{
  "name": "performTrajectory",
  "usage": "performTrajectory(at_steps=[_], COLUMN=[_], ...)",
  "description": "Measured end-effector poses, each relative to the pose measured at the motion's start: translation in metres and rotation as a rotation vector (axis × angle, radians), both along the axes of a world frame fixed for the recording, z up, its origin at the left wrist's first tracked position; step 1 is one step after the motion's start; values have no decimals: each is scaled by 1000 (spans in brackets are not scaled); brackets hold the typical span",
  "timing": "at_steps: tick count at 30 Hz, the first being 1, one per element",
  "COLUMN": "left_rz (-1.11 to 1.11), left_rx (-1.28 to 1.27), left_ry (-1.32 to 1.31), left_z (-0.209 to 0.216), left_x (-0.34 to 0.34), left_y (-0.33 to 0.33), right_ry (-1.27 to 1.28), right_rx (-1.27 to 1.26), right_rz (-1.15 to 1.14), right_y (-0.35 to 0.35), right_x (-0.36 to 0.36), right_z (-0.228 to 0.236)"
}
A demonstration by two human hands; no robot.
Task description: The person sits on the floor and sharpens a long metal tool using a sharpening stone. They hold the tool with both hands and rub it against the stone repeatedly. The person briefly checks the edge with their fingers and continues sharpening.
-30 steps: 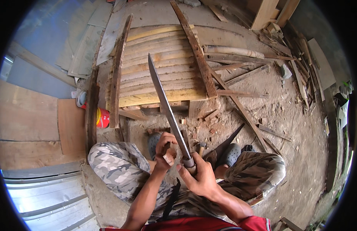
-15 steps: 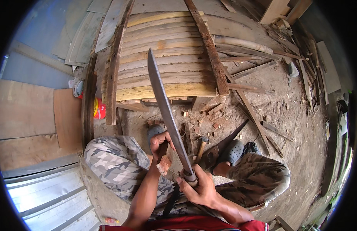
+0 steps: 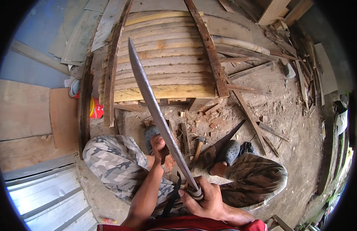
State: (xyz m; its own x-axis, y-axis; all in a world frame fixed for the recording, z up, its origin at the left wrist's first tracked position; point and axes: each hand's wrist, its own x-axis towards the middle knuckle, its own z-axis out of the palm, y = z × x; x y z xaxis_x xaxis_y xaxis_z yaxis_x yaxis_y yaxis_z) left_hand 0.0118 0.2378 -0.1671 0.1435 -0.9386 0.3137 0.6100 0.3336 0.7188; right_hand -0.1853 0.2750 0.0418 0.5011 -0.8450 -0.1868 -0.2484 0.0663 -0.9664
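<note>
My right hand (image 3: 206, 201) is closed round the handle of a machete (image 3: 155, 109), whose long dark blade points up and to the left across the view. Behind the blade, my left hand (image 3: 158, 147) grips a short piece of wood (image 3: 169, 163) with a rough reddish end, partly hidden by the blade. Whether the blade touches the wood I cannot tell. On the ground between my feet lie a hammer (image 3: 198, 148) and a handsaw (image 3: 227, 143), near my right clog (image 3: 229, 150).
A low stack of planks (image 3: 163, 57) stands ahead, with two dark beams lying across it. Wood chips and offcuts (image 3: 213, 125) litter the dirt floor. Scrap boards (image 3: 301, 77) pile up at the right. A red bucket (image 3: 96, 109) sits at the left by plywood sheets (image 3: 24, 107).
The machete has tipped further left, its tip moving left and its handle slightly right. My left hand has turned with the wood, which now shows less behind the blade.
</note>
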Motion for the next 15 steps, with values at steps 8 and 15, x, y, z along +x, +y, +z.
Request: performTrajectory(at_steps=[8, 15], left_rz=[120, 61], left_rx=[193, 176], left_ry=[-162, -38], left_z=[-43, 3], left_x=[14, -2], left_y=[21, 9], right_ry=[74, 146], right_rx=[40, 84], right_rz=[19, 14], right_y=[10, 19], right_x=[1, 3], right_z=[5, -16])
